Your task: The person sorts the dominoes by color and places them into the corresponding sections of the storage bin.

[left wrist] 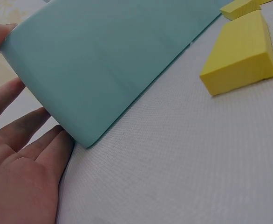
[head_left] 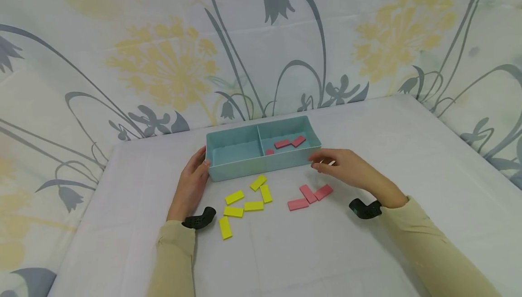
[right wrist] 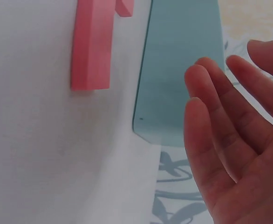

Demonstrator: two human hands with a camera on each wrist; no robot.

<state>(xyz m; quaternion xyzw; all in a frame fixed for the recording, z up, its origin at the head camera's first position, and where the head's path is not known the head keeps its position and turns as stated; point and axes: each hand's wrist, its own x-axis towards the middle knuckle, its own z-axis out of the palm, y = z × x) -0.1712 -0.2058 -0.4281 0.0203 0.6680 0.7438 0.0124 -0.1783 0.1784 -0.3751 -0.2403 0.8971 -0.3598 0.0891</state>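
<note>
A teal box (head_left: 236, 169) with two compartments stands on the white cloth; the right compartment holds pink blocks (head_left: 282, 144), the left one none. At the box's left end, the left hand (head_left: 190, 187) touches the end wall, its fingers spread along the edge in the left wrist view. Near the front right corner the right hand (head_left: 346, 168) hovers with fingers loosely bent and nothing between them. Several yellow blocks (head_left: 234, 212) lie in front of the box on the left, and three pink blocks (head_left: 298, 204) lie in front on the right.
White cloth (head_left: 285, 256) covers the table. Behind it hangs a floral-patterned curtain (head_left: 244, 39), which also runs along the left and right sides. A black wrist device (head_left: 200, 219) sits on the left wrist, another (head_left: 365, 209) on the right.
</note>
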